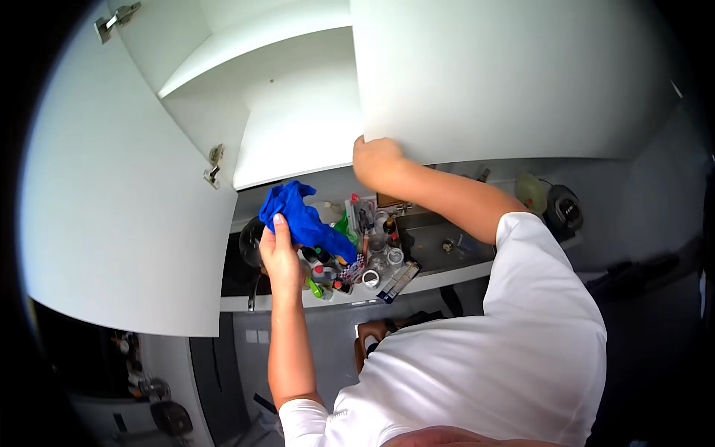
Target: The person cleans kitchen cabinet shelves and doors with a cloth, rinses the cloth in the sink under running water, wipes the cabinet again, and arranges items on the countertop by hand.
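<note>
A crumpled blue cloth (302,220) is held by my left hand (281,253), its thumb pressed on the cloth above the crowded counter. My right hand (377,160) has its fingers curled at the lower left corner of the right white cabinet door (506,82). Behind the hands, the wall cabinet (298,127) shows a bare lower compartment and a shelf above it. The left cabinet door (119,194) stands wide open on its hinges.
Jars, bottles and packets crowd the counter (298,303) below. A sink (436,242) lies to their right, and a black pan (252,242) to their left. An appliance (564,208) stands at the far right.
</note>
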`<state>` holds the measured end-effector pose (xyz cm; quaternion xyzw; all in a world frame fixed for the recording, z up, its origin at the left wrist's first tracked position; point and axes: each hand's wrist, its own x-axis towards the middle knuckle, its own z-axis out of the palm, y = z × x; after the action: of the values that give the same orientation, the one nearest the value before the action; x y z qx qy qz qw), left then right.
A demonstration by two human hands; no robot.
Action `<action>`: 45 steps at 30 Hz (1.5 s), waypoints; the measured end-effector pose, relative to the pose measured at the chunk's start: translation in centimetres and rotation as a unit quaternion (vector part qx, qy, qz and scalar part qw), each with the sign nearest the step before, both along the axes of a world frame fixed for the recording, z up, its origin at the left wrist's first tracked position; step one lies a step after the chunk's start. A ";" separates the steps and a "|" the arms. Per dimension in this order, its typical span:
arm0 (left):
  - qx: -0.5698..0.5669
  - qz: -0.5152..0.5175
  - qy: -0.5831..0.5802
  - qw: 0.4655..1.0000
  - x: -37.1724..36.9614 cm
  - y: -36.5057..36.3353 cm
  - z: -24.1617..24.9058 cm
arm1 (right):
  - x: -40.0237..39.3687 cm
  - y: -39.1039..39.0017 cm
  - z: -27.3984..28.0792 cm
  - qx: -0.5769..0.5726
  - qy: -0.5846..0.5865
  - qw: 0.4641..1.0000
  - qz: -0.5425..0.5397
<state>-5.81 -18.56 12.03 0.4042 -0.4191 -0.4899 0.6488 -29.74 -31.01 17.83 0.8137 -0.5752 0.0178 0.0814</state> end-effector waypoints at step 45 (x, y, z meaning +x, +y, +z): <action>-0.030 0.005 -0.643 0.766 -9.0 -0.2 6.9 | -7.7 17.4 -4.8 -0.088 -0.583 0.804 -0.078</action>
<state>-14.83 -18.77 18.97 0.6070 -0.7503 -0.0992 0.2424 -37.44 -13.62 13.03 0.5918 -0.5715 0.5332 -0.1969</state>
